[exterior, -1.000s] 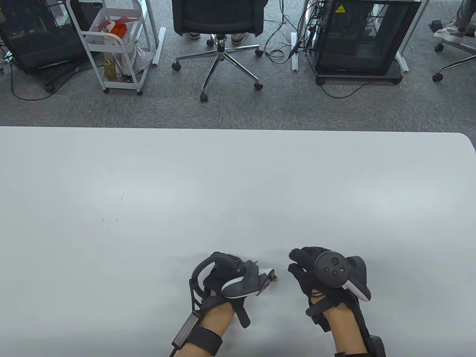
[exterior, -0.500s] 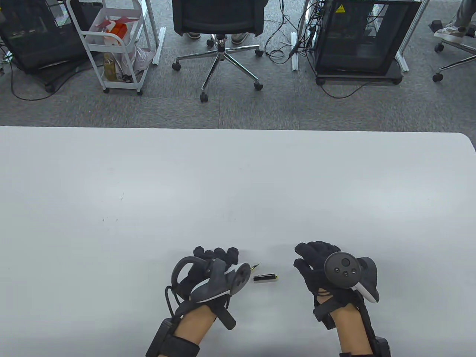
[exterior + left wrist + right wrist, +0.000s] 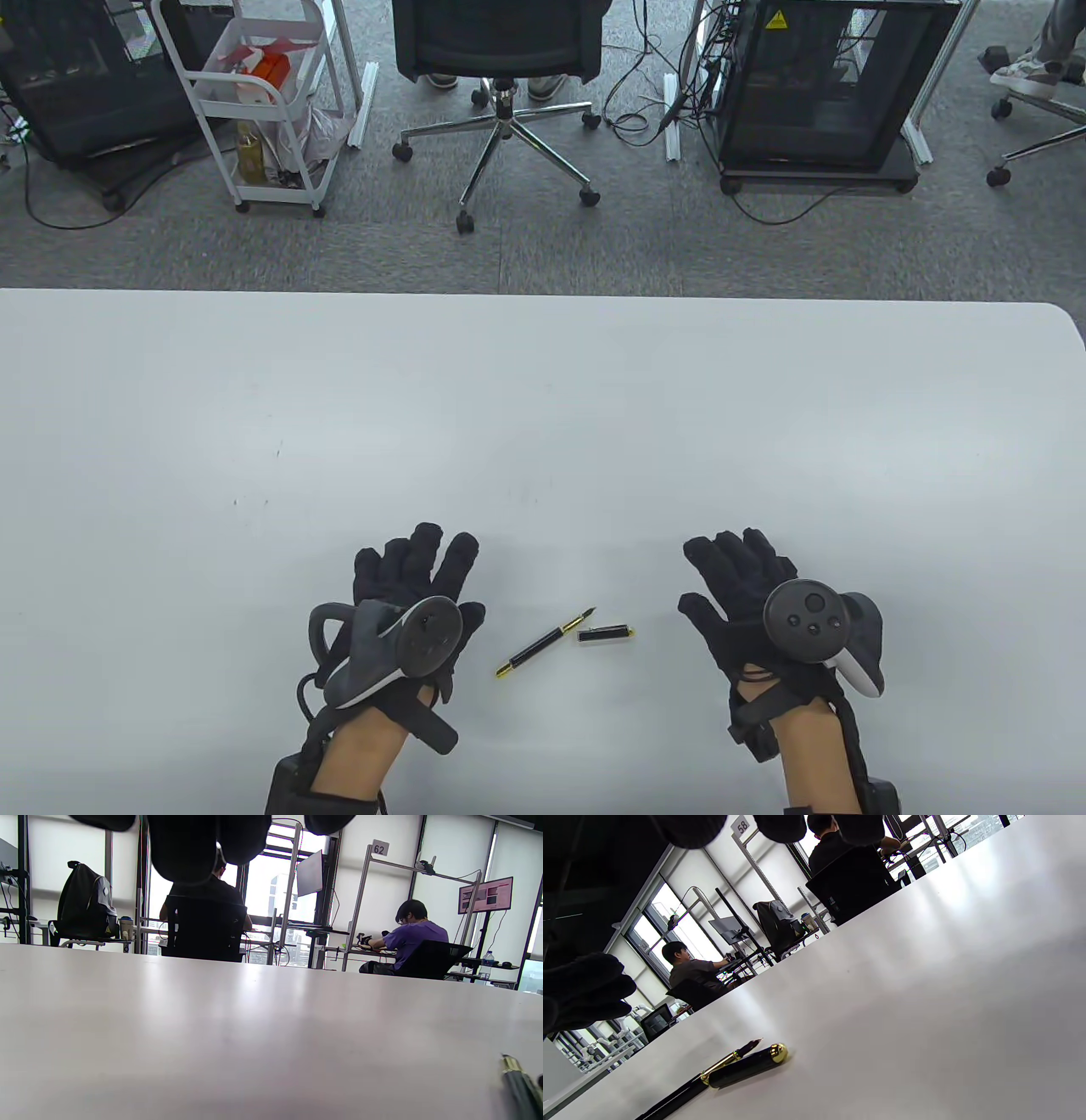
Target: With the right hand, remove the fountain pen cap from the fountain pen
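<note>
Black lacquer with gold trim marked both pieces: the fountain pen (image 3: 546,641) lay bare on the white table (image 3: 543,407), nib pointing up and to the right, and the fountain pen cap (image 3: 606,632) lay separate just beside that nib, so the removal itself looked finished. Neither hand had hold of anything. The left hand (image 3: 413,586) rested to the left of the pen with its fingers spread flat and wide, and the right hand (image 3: 738,586) sat to the right of the cap, likewise splayed and apart from it. From the low right wrist view the cap seemed to overlap the pen's section, though at that grazing angle it was hard to say whether they touched; the table view showed a thin gap. What remained, by my reading, was nothing beyond keeping the two parts from rolling. Both pieces sat near the table's near edge, between the hands, with the widest stretch of bare tabletop running toward the far edge, and further room to either side.
</note>
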`<state>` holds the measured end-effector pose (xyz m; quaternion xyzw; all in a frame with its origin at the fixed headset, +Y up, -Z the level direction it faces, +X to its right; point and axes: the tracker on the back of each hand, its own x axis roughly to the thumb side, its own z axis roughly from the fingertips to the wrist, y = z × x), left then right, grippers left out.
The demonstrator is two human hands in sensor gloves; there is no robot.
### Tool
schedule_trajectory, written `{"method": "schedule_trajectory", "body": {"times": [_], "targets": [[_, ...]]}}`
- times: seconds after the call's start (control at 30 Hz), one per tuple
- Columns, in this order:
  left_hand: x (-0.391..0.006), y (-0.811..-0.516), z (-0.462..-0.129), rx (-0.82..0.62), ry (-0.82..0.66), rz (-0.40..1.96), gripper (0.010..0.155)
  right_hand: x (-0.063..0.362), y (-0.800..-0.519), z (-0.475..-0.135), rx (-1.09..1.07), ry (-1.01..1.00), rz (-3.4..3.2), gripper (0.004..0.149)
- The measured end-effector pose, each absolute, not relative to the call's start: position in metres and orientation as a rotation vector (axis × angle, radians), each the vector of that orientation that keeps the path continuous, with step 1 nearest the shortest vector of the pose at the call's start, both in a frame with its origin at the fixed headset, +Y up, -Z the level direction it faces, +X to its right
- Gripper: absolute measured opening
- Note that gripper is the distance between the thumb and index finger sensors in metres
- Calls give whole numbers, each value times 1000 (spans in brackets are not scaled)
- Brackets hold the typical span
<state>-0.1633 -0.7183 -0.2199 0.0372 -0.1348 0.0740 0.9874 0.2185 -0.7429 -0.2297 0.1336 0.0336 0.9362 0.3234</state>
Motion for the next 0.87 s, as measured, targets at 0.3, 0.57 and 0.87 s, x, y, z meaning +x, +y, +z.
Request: {"method": "schedule_trajectory", "body": {"times": [0.3,0.57,0.87], "targets": [[-172,-715,-218,107,-250,202,73,219,-747,-229,334,135,2465,72],[-171,-720,-219,75,-253,185,73,218,-757,-230,304,239,2421,74],[-164,-726,-220,56,-276,130,72,216,-758,-231,314,245,2413,74]]}}
